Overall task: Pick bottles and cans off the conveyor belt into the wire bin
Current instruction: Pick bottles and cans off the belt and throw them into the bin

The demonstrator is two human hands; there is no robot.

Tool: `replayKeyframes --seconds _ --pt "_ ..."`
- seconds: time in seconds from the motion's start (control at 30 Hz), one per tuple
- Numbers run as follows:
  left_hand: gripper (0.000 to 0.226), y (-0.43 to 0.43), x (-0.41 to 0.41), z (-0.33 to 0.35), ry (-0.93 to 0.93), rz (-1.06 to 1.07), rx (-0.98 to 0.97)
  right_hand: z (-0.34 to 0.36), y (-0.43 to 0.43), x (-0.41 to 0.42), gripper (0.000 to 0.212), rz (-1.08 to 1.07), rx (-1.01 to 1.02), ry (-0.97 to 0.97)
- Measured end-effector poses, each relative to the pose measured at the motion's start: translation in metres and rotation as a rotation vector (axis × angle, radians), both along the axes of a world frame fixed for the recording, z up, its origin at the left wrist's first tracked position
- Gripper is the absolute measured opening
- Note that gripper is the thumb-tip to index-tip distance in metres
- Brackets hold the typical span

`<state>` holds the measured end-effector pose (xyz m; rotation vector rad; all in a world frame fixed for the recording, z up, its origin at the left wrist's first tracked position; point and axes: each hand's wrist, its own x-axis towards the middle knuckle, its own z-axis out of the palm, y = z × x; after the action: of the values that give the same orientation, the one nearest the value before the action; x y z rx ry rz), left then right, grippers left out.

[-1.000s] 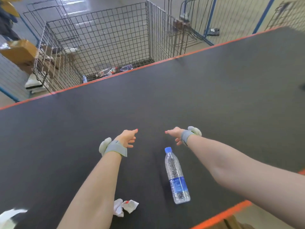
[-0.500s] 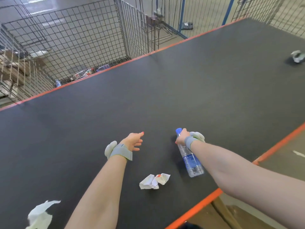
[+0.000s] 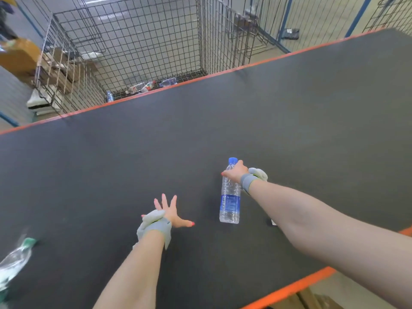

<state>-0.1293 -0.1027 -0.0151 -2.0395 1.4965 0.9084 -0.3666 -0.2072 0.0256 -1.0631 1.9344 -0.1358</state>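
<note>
- Now the right hand's (image 3: 235, 171) fingers (image 3: 227, 173) grip a clear water bottle (image 3: 229, 204) near its blue cap.
- Its long axis runs near-to-far, cap far, over the conveyor belt (image 3: 301, 130).
- Left hand (image 3: 170, 211) splayed, holding nothing.
- Wire bin (image 3: 145, 41) lies far left.

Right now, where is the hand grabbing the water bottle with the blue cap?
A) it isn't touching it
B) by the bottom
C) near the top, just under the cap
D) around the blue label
C: the right hand grips the water bottle just below its blue cap, with the label and base hanging free beneath it.
</note>
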Motion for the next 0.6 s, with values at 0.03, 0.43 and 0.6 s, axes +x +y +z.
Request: replayKeyframes --seconds 0.03,0.43,0.6 --pt "0.133 0.009 0.004 -0.001 0.003 -0.065 0.059 -0.002 0.002 0.003 0.083 0.007 0.002 0.011" --pt "0.100 -0.014 -0.005 0.009 0.182 -0.069 -0.241 0.012 -0.023 0.027 0.077 -0.019 -0.050 -0.006" --pt "0.118 -0.014 0.034 0.013 0.069 -0.200 -0.102 0.022 -0.050 0.057 0.078 -0.044 -0.072 -0.085"
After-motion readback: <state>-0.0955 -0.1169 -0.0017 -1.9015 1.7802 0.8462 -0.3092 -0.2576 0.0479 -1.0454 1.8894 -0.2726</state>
